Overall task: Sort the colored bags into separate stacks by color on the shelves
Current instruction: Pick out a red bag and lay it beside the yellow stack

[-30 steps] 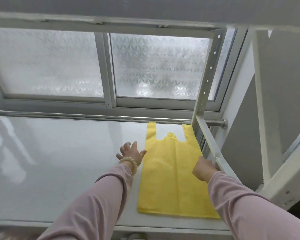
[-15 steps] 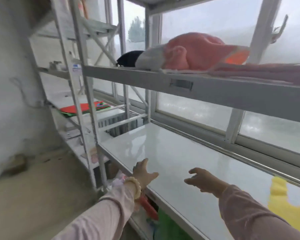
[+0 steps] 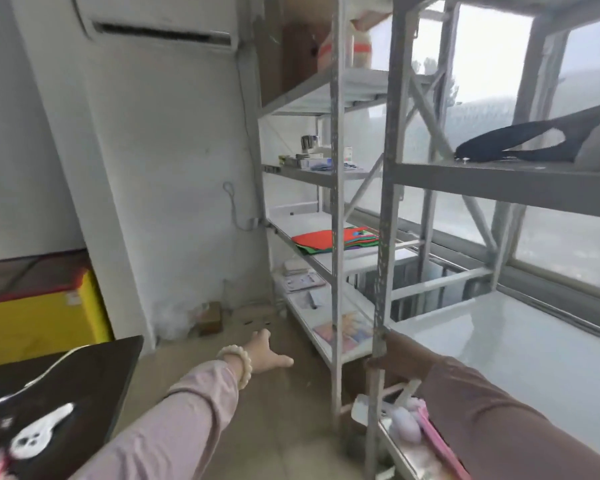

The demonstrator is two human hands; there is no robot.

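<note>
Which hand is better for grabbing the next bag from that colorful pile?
Probably left. The left hand is open, empty and stretched toward the far rack with the bag pile. The right hand is hidden behind the near post.

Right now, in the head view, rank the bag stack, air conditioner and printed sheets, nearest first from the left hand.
1. printed sheets, bottom shelf, right of the left hand.
2. bag stack, middle shelf, farther back.
3. air conditioner, high on the wall.
</note>
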